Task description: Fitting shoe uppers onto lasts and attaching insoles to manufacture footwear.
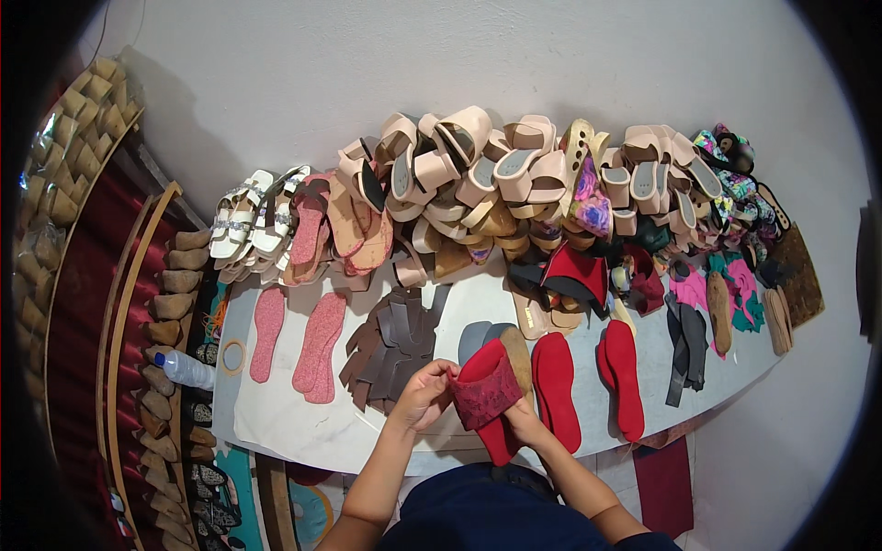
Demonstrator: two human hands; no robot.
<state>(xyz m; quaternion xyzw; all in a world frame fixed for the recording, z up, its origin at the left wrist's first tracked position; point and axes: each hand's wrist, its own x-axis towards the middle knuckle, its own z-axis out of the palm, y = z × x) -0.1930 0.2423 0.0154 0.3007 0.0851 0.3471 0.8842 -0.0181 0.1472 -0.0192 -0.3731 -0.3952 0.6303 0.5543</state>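
Two hands meet at the near edge of a white worktable [276,413], both on one red sandal [487,390]. Left hand [424,393]: fingers curled together, pinching the left end of the sandal's dark red patterned strap [482,397]. Right hand [525,424]: mostly hidden under the sole, fingers wrapped up against its right side; exact grip cannot be told. The sandal sits tilted above the table edge, strap arched over the sole, directly before the person's body. Just right of it, flat on the table: red insoles [588,376], several in a row. Just left, touching the left hand's knuckles: a fanned pile of dark brown cut strap pieces [395,335]. Farther left: pink textured insoles [303,342] lying flat. Along the wall: a long heap of beige sandals [478,170], with white strappy ones [248,220] at its left end. A clear plastic bottle [184,367] lies off the table's left edge, beside a row of wooden heel blocks [170,303].
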